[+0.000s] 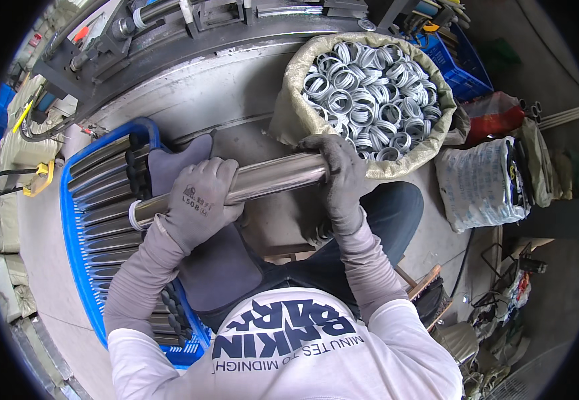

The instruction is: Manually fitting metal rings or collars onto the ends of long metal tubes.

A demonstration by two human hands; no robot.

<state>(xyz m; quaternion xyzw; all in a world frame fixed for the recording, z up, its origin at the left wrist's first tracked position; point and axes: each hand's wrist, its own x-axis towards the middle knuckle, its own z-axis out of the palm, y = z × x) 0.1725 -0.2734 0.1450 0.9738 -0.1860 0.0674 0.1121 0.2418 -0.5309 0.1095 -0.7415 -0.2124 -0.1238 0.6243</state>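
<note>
A shiny metal tube [277,177] lies across my lap area, its right end higher in view than its left. My left hand [199,200], in a grey glove, is closed round the tube left of its middle. A pale ring [134,217] sits round the tube's left end. My right hand [337,175], gloved too, is wrapped over the right end and hides it; whether a ring is under those fingers I cannot tell. Just beyond that hand stands a cloth sack [291,80] full of pale threaded-looking rings [363,107].
At my left, a long blue basket [69,220] holds several metal tubes [106,217] with dark ends. A dark pad [219,273] covers my thigh. Dark machinery [119,60] runs along the far side. A white woven bag [479,183] and a blue crate [459,67] are at the right.
</note>
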